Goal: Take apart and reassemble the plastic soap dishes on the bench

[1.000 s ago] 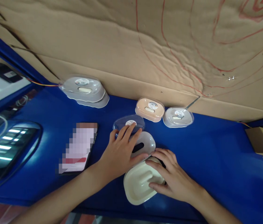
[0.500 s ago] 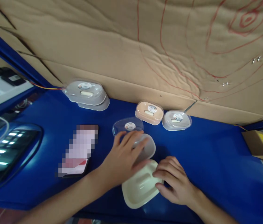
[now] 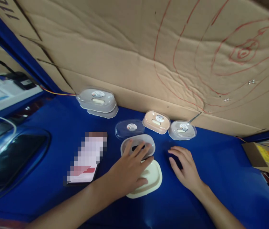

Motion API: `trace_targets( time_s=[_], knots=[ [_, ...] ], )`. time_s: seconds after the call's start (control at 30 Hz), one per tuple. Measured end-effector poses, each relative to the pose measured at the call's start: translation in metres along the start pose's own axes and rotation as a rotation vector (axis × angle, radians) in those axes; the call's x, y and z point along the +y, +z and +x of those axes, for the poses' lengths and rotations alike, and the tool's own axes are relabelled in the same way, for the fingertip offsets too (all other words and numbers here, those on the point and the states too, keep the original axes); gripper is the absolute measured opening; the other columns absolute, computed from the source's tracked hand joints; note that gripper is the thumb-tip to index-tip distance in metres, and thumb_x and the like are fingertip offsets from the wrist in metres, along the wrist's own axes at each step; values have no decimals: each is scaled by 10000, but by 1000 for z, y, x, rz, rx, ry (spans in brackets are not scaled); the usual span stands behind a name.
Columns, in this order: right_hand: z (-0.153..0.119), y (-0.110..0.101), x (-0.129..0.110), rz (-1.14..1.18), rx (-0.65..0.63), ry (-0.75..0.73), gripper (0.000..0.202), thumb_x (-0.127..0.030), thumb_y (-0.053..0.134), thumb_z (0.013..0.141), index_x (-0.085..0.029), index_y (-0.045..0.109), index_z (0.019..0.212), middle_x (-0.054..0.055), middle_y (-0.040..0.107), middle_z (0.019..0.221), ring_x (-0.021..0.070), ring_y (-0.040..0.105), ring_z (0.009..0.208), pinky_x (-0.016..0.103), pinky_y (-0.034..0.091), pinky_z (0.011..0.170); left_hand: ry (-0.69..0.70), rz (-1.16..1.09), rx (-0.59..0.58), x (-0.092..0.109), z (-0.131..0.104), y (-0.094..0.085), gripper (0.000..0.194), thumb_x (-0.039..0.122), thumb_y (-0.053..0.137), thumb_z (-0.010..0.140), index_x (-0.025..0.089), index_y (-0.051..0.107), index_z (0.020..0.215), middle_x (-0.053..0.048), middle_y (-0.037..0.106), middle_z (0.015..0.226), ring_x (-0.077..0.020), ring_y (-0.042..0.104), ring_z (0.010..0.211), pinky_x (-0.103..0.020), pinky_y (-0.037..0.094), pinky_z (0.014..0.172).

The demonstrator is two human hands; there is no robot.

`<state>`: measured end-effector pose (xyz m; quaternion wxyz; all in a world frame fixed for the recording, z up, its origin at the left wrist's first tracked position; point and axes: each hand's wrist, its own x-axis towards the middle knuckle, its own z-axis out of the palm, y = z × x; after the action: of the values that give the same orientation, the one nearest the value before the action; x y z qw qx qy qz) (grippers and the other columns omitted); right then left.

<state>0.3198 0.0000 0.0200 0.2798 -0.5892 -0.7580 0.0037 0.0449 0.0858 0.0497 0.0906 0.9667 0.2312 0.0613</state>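
My left hand (image 3: 130, 173) is spread, its fingertips over a grey oval dish (image 3: 127, 141) with a dark slot in its middle. Its thumb and palm hover over or rest on a cream oval tray (image 3: 157, 178), partly hiding it; I cannot tell if they touch. The tray lies just in front of the grey dish. Right of both, my right hand (image 3: 186, 168) is low over the blue table, empty, with curved fingers and the thumb apart from them. Behind the dish lies a clear plastic cover (image 3: 122, 129) bearing a round label.
At the back stand a peach lidded box (image 3: 155, 123), a grey one (image 3: 183, 132) and a stack of grey ones (image 3: 93, 103). A phone (image 3: 84, 165) with a blurred screen lies left. A cardboard sheet (image 3: 101, 47) rises behind; a carton (image 3: 263, 159) stands far right.
My right hand has let go of the cream tray and moved right. The tray now lies flatter, close against the grey dish. My left hand has shifted slightly down, uncovering the clear cover.
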Motion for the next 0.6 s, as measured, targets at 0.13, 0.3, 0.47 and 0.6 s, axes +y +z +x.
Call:
trace_targets(
  time_s=[0.13,0.3,0.47,0.6],
  knots=[
    [36,15,0,-177,-148,-46,521,-275,493,1086,-235,388,1595,145,470,1643,324,441,1520,568,400,1197,-88,-7,-32,-9,-2,-9,542,423,748,925,230,628,1417,-177,489,1639,-417,420,1525,-755,210,1232],
    [67,26,-1,-270,-89,-84,562,-296,501,1083,-197,360,1618,174,515,1600,340,462,1493,583,340,1223,-189,25,-24,-15,-1,-8,508,287,676,909,180,631,1404,-192,468,1653,-405,375,1558,-750,167,1256],
    [46,15,-12,-271,4,-47,342,-359,567,1063,-206,604,1367,149,717,1231,325,669,1116,529,488,992,-215,47,-24,-14,-1,-10,566,182,623,879,128,592,1442,-221,439,1664,-413,350,1575,-757,181,1249],
    [28,6,-16,-234,-3,-3,500,-473,662,1007,-224,563,1428,188,606,1433,389,568,1329,577,473,1042,-168,25,54,-8,0,-11,491,159,565,921,160,605,1411,-205,430,1673,-391,357,1577,-738,212,1250]
  ],
)
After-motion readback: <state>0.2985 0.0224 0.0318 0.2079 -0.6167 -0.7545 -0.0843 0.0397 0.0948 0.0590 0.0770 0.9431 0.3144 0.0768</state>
